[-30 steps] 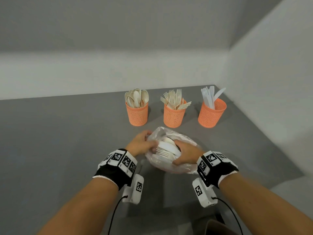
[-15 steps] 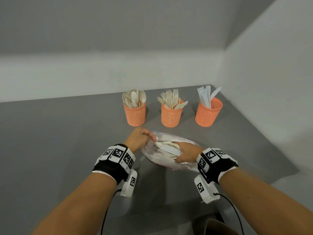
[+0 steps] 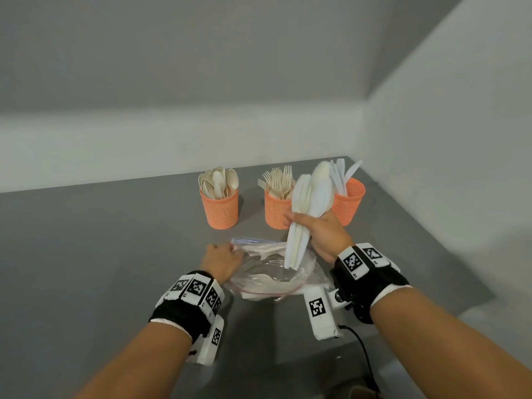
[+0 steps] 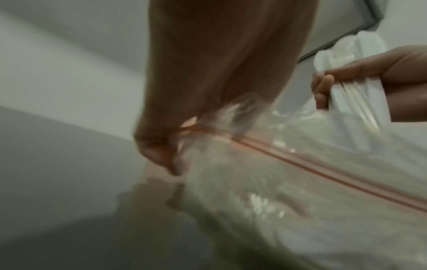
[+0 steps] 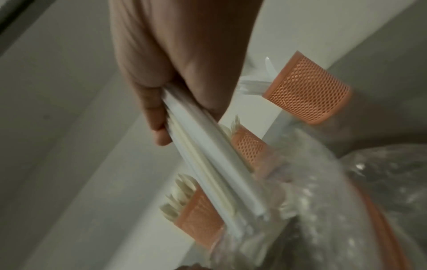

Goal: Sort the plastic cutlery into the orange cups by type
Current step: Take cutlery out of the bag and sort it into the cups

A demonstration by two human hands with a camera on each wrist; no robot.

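Note:
Three orange mesh cups stand in a row at the back of the grey table: one with spoons (image 3: 220, 207), one with forks (image 3: 277, 208), one with knives (image 3: 349, 200). A clear zip bag (image 3: 270, 272) with more white cutlery lies in front of them. My right hand (image 3: 319, 230) grips a bundle of white cutlery (image 3: 308, 208) lifted above the bag, handles pointing down; the same bundle (image 5: 208, 159) shows in the right wrist view. My left hand (image 3: 221, 259) pinches the bag's left edge, near its red zip strip (image 4: 300, 157).
The grey table (image 3: 100, 254) meets a white wall close behind the cups and another white wall (image 3: 460, 168) on the right, just beside the knife cup. The table's right edge runs near my right forearm.
My right hand has come out of the bag and risen toward the cups with a bundle of cutlery. The left hand stays on the bag's edge, and the bag has flattened.

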